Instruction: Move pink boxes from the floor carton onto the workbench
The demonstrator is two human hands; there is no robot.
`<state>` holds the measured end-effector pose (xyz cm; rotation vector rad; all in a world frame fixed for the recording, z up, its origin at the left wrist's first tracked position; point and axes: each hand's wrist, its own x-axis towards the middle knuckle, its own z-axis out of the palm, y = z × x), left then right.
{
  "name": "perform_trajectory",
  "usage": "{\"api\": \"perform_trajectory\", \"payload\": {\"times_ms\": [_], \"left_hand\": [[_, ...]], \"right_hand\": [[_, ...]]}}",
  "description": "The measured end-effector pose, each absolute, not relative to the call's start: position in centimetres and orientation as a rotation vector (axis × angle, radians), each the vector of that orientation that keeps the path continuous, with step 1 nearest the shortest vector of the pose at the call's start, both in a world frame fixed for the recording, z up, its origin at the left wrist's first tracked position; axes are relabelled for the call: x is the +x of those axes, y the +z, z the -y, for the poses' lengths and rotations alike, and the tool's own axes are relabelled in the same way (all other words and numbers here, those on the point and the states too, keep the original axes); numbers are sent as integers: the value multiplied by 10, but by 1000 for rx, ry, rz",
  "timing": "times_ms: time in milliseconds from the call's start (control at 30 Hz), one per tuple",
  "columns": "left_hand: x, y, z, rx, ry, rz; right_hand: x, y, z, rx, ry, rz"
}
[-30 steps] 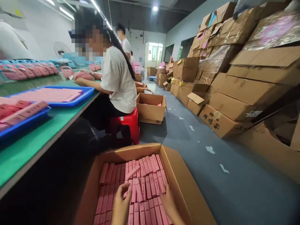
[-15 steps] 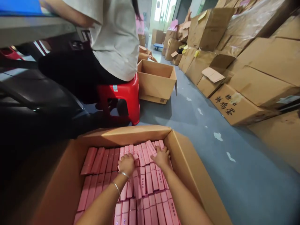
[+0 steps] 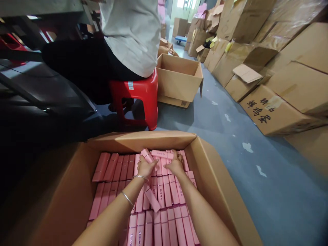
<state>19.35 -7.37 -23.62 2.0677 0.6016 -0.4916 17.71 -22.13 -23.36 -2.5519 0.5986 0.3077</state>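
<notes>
An open cardboard box (image 3: 216, 181) in front of me holds rows of slim pink cases (image 3: 169, 223), each with a thin band across it. My left hand (image 3: 146, 166) is closed around one tilted pink case (image 3: 146, 154) near the far wall. Beside it, my right hand (image 3: 176, 164) grips the end of another pink case (image 3: 160, 154), which lies crosswise over the far row. Dark round marks show on this one. A loose pink case (image 3: 152, 200) rests at a slant on the middle row, below my left wrist.
A person in a light shirt (image 3: 133, 34) sits on a red plastic stool (image 3: 152, 99) beyond the box. Behind the stool stands another open carton (image 3: 179, 82). Cartons (image 3: 276, 109) are piled along the right, beside the blue-grey floor (image 3: 230, 143). A table edge (image 3: 38, 10) is upper left.
The right-hand pink case has turned from lengthwise to crosswise. My left hand has moved up and right and now shows a tilted case. The view has shifted slightly.
</notes>
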Motion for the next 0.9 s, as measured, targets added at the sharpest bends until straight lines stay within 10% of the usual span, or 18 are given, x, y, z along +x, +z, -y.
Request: {"api": "perform_trajectory", "payload": {"times_ms": [900], "left_hand": [[189, -244, 69, 1978, -562, -588]], "right_hand": [[175, -234, 223, -1815, 375, -653]]}}
